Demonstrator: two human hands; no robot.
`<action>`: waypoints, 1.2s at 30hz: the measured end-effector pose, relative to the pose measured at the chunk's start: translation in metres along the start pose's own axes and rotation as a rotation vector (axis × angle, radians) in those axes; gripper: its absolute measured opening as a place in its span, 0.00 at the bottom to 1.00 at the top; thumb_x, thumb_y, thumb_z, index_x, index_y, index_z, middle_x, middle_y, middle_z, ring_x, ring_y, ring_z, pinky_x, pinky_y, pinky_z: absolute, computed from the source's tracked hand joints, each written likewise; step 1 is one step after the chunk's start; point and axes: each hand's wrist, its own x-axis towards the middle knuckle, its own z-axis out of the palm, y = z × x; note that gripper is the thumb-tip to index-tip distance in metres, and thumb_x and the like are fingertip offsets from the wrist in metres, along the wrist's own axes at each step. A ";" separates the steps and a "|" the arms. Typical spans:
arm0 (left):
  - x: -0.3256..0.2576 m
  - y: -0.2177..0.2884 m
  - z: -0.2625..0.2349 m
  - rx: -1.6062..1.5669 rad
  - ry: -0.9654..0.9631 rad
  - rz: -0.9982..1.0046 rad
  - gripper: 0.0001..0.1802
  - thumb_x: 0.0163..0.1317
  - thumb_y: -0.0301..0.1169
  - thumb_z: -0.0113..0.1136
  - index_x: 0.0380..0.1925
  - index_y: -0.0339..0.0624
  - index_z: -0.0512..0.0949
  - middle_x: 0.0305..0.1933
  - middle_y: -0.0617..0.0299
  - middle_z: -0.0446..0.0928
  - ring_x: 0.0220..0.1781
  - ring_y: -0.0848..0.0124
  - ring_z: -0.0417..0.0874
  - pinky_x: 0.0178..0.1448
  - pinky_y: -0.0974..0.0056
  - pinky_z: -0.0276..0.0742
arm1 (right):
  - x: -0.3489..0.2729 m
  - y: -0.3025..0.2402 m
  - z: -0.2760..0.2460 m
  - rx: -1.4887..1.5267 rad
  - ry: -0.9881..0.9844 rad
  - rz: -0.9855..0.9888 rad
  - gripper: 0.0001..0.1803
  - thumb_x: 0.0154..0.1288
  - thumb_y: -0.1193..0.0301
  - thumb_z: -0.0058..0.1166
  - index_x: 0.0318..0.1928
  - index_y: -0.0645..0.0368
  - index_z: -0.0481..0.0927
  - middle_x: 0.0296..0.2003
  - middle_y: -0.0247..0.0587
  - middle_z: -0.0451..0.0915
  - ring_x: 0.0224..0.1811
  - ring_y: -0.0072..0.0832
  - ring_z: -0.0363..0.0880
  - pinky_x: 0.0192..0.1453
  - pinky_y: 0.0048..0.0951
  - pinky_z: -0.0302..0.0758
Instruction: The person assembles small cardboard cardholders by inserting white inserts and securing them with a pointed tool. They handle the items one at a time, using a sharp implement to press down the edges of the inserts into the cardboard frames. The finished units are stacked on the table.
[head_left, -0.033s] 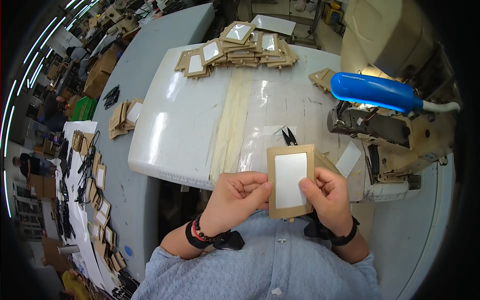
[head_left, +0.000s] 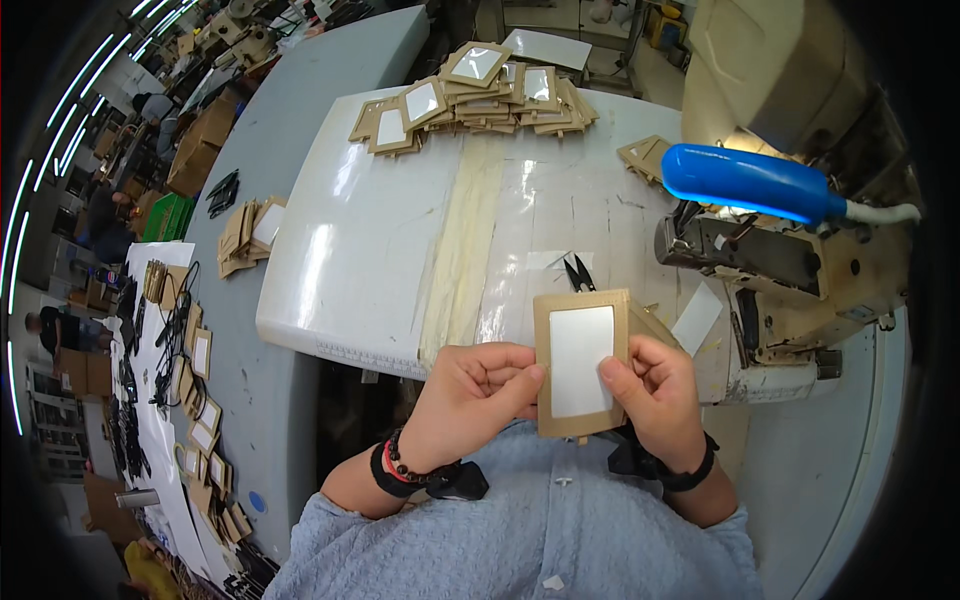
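Observation:
A tan card holder [head_left: 582, 362] with a white window is held upright above the table's near edge, in front of my shirt. My left hand [head_left: 485, 393] pinches its left edge between thumb and curled fingers. On the other side, my right hand [head_left: 660, 398] grips the right edge, its thumb lying on the window and its fingers partly hidden behind. Just beyond the holder's top edge, black-bladed scissors [head_left: 578, 272] lie on the table, their handles hidden. Behind the holder to the right, part of another tan piece [head_left: 650, 328] shows.
Similar holders form a pile [head_left: 478, 100] at the table's far side. A sewing machine [head_left: 790, 265] with a blue lamp [head_left: 745, 185] stands at right, near a white slip [head_left: 698, 318]. Left, a grey table [head_left: 265, 330] carries more holders [head_left: 245, 235] and black cords.

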 end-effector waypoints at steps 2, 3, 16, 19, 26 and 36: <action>-0.001 -0.001 -0.001 0.002 -0.009 0.025 0.11 0.66 0.25 0.55 0.43 0.26 0.77 0.33 0.57 0.83 0.35 0.79 0.82 0.38 0.74 0.80 | -0.001 -0.002 0.000 -0.021 -0.014 -0.003 0.10 0.69 0.72 0.52 0.42 0.70 0.75 0.32 0.38 0.82 0.31 0.13 0.77 0.32 0.15 0.73; -0.001 -0.003 -0.003 -0.006 -0.020 0.046 0.10 0.66 0.25 0.55 0.41 0.27 0.78 0.33 0.57 0.83 0.34 0.80 0.81 0.38 0.74 0.80 | -0.003 -0.006 0.002 -0.026 -0.021 -0.010 0.10 0.69 0.72 0.52 0.42 0.70 0.75 0.32 0.38 0.82 0.31 0.13 0.77 0.31 0.15 0.73; -0.008 0.002 0.002 -0.022 -0.047 0.059 0.14 0.67 0.26 0.54 0.48 0.25 0.76 0.39 0.55 0.83 0.39 0.76 0.83 0.42 0.71 0.82 | -0.006 -0.004 0.002 0.017 -0.001 -0.044 0.11 0.69 0.73 0.52 0.44 0.71 0.76 0.32 0.39 0.82 0.33 0.13 0.77 0.32 0.15 0.72; -0.004 0.004 0.001 -0.019 -0.060 -0.015 0.14 0.70 0.30 0.52 0.45 0.26 0.77 0.38 0.57 0.83 0.39 0.76 0.83 0.42 0.70 0.83 | -0.007 -0.004 -0.001 -0.023 -0.047 -0.014 0.13 0.69 0.72 0.53 0.46 0.71 0.75 0.35 0.37 0.81 0.32 0.12 0.75 0.32 0.16 0.72; 0.007 -0.013 0.003 -0.231 -0.001 0.032 0.18 0.74 0.32 0.43 0.54 0.26 0.70 0.47 0.51 0.79 0.44 0.67 0.84 0.48 0.65 0.84 | -0.006 -0.012 0.004 -0.883 0.312 -0.871 0.14 0.60 0.77 0.59 0.46 0.63 0.75 0.33 0.44 0.75 0.21 0.29 0.74 0.25 0.24 0.72; -0.003 -0.012 0.020 -0.193 0.024 0.170 0.17 0.75 0.31 0.42 0.53 0.29 0.71 0.46 0.59 0.78 0.47 0.77 0.79 0.50 0.69 0.81 | -0.017 -0.008 0.039 -1.190 0.301 -0.804 0.20 0.47 0.83 0.59 0.45 0.61 0.83 0.34 0.39 0.76 0.24 0.29 0.78 0.26 0.26 0.75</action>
